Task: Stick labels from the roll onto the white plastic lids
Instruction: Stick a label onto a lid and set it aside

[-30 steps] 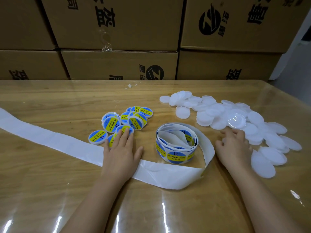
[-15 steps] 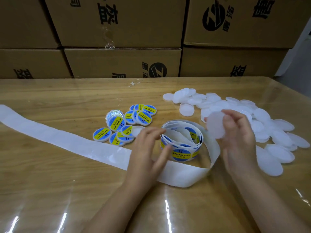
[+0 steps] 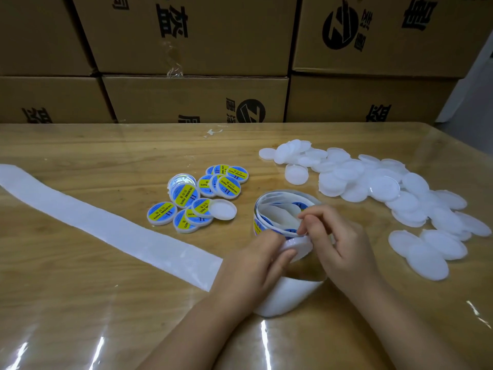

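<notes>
My left hand grips a blank white lid just in front of the label roll. My right hand has its thumb and forefinger pinched at a blue and yellow label on the roll's near edge, right above that lid. A pile of blank white lids spreads to the right. A cluster of labelled lids lies at centre left, with one blank lid at its right edge.
A long strip of empty white backing paper runs from the far left across the wooden table and curls under my hands. Stacked cardboard boxes wall off the back of the table.
My right hand carried a blank lid from the pile to the roll. My left hand left the labelled cluster and now holds that lid, while my right fingers moved onto a label.
</notes>
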A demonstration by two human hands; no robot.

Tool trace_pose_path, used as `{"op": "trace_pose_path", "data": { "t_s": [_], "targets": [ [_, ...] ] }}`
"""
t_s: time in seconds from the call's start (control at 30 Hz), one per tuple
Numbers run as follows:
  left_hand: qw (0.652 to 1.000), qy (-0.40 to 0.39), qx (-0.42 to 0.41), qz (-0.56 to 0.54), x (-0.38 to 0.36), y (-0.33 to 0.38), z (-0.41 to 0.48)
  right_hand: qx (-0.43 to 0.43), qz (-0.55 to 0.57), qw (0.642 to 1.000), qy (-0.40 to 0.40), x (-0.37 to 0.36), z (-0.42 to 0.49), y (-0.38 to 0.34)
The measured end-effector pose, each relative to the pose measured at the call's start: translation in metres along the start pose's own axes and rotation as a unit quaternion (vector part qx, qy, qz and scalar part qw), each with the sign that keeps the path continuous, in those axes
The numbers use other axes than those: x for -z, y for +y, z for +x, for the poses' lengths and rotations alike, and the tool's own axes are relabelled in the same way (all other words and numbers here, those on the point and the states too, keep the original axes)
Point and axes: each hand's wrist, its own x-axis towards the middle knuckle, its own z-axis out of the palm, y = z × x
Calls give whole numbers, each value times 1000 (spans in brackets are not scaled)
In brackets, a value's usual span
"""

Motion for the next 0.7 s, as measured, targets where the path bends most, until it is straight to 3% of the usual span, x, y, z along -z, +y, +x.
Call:
{"op": "trace_pose_path", "data": {
  "t_s": [0.17,0.3,0.57,0.7],
  "targets": [
    [999,26,26,18,6,-3,2,-17,1,1000,2,3,3,10],
    [995,53,67,46,22,-19,3,-10,-21,999,-40,6,4,16],
    [961,120,127,216,46,-40,7,106,-88,983,-124,3,5,17],
    [959,169,76,212,43,-31,11,125,-110,980,-109,-6,2,17]
  ]
}}
